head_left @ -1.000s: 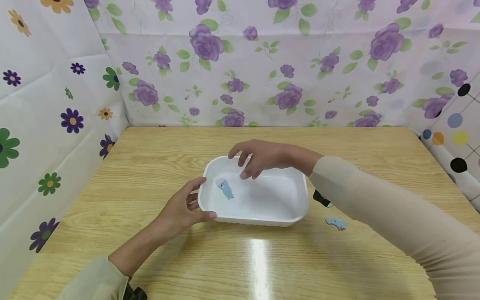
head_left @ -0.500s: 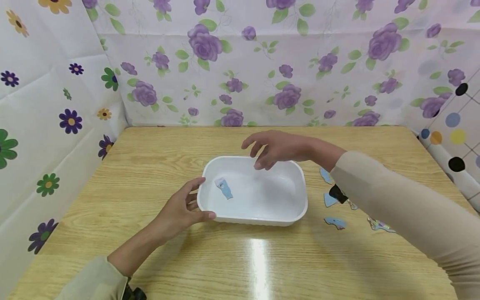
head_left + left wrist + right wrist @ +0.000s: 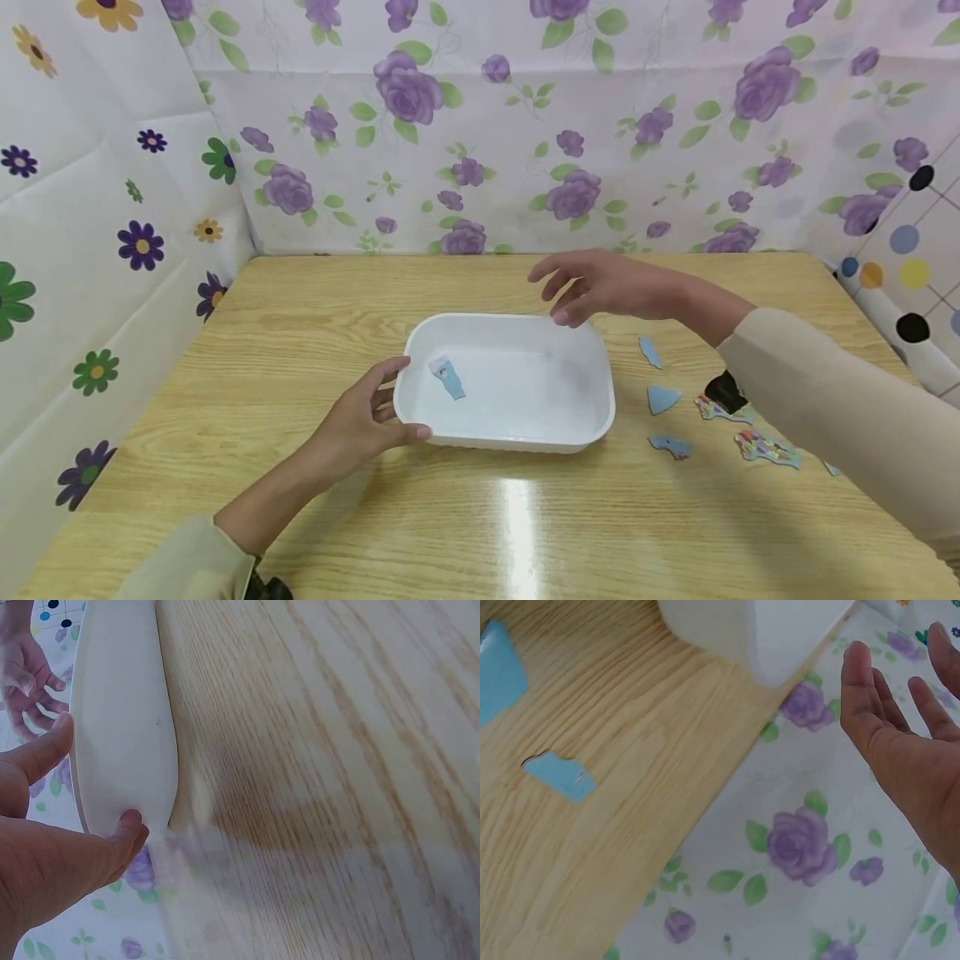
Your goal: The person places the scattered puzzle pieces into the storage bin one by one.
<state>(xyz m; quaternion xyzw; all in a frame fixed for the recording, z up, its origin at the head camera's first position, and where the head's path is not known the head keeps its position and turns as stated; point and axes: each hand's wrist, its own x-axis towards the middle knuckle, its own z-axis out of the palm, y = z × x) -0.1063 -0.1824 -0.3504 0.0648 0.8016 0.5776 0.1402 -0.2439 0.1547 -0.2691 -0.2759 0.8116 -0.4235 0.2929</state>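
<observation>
A white plastic tub (image 3: 502, 437) stands on the wooden table, with one light-blue puzzle piece (image 3: 448, 378) lying in its left part. My left hand (image 3: 367, 412) grips the tub's left end, thumb at the near rim and fingers round the outer wall; the left wrist view shows this hand (image 3: 67, 855) against the tub's side (image 3: 124, 712). Above the tub's far right corner hovers my right hand (image 3: 607, 287), fingers loosely bent and holding nothing. In the right wrist view the hand (image 3: 915, 757) has its fingers apart, clear of the tub (image 3: 787, 637).
Right of the tub lie several puzzle pieces: a narrow blue one (image 3: 650, 352), a triangular blue one (image 3: 663, 399), a bluish one (image 3: 670, 446) and a multicoloured one (image 3: 767, 448). The right sleeve (image 3: 832, 417) covers part of that area. A flowered cloth (image 3: 510, 167) hangs behind the table.
My right hand has moved up and right, from over the tub's middle to its far right corner, uncovering more puzzle pieces. The left hand and tub have stayed put.
</observation>
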